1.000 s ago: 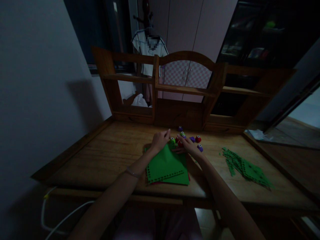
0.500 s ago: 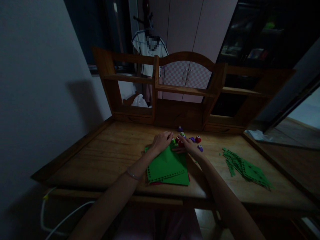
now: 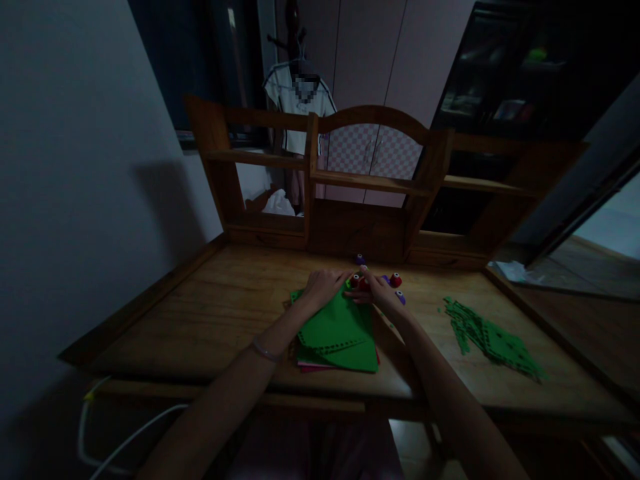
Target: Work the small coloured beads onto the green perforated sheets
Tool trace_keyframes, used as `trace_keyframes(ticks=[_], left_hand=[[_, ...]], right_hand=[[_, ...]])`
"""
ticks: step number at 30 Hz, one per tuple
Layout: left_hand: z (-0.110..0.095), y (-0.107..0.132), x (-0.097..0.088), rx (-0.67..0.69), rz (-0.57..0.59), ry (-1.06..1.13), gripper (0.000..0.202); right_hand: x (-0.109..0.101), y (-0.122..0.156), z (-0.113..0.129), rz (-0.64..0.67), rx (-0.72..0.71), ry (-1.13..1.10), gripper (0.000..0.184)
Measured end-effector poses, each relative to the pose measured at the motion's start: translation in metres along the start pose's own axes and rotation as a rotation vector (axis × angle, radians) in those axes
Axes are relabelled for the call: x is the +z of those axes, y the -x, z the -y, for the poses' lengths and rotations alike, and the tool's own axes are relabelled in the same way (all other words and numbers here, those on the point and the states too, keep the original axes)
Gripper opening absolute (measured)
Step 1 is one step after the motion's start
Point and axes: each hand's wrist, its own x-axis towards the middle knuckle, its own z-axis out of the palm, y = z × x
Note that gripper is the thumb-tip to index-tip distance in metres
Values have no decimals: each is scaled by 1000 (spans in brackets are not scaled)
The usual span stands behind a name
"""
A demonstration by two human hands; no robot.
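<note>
A green sheet [image 3: 337,323] with rows of small punched holes along its lower edge lies over a stack of other sheets, whose pink edge [image 3: 313,366] shows below. My left hand [image 3: 323,287] is at the sheet's upper left, its fingers closed at the top edge; the thumb is hidden. Close beside it, my right hand [image 3: 381,293] is closed around a small red craft punch [image 3: 363,285], thumb nearest the sheet. Another red punch with a white round top [image 3: 355,280] stands between the hands. A bit of bright green shows at my left fingertips.
Several small punches surround the hands: a purple one [image 3: 360,259] behind, a red one [image 3: 395,279] and another purple one [image 3: 400,297] to the right. Perforated green scraps [image 3: 493,340] lie farther right on the wooden desk [image 3: 200,313]. A wooden shelf unit [image 3: 370,179] stands at the back.
The green sheet has shifted and bows at its lower left, baring more of the pink sheet. My left fingers have reached slightly right, covering most of the green punch.
</note>
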Motion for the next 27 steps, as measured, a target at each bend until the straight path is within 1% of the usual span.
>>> trace_keyframes(ticks=[4, 7, 11, 20, 23, 27], left_hand=[[3, -1, 2, 6, 39, -22, 56], [4, -2, 3, 20, 82, 2, 52], [6, -2, 4, 66, 112, 22, 49], [17, -4, 7, 184, 121, 43, 42], [22, -7, 10, 169, 105, 60, 44], [30, -12, 12, 121, 87, 171, 51]], right_hand=[[-1, 1, 0, 29, 16, 11, 38], [-2, 2, 1, 54, 34, 61, 43], [-3, 2, 0, 104, 40, 147, 47], [-4, 2, 4, 134, -42, 342, 54], [-4, 1, 4, 147, -42, 352, 57], [-5, -1, 1, 96, -58, 270, 52]])
